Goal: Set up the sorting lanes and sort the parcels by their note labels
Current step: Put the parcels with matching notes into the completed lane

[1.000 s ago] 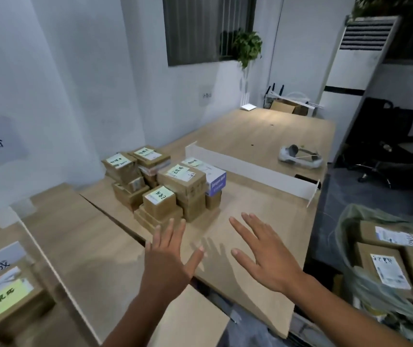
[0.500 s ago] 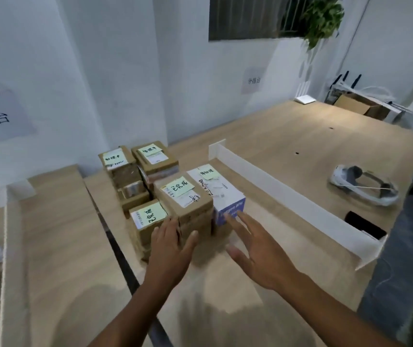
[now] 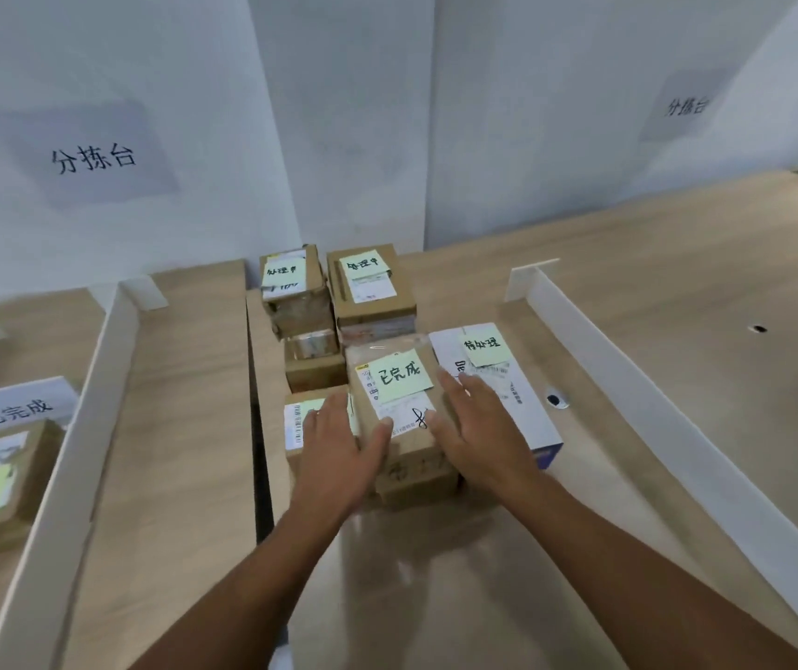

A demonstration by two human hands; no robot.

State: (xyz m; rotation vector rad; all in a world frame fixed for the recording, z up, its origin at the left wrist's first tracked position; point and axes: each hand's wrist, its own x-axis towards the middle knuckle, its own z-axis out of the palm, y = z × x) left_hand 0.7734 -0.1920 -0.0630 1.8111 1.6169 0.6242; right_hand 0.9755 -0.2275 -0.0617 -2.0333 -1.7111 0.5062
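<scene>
Both bare forearms reach forward, converging toward one grip. The left hand [image 3: 339, 456] lies palm-in on the left of the grip, fingers spread forward, thumb hooked over the near top edge. The right hand [image 3: 476, 430] mirrors it on the right side — fingers extended, thumb inward — neither hand fully closed.

Bare forearms, no sleeves, rings, watch

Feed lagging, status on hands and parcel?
Left hand and right hand open, flanking brown cardboard parcel with green 已完成 note. Not lifted. White-blue box crowds right side.
</scene>
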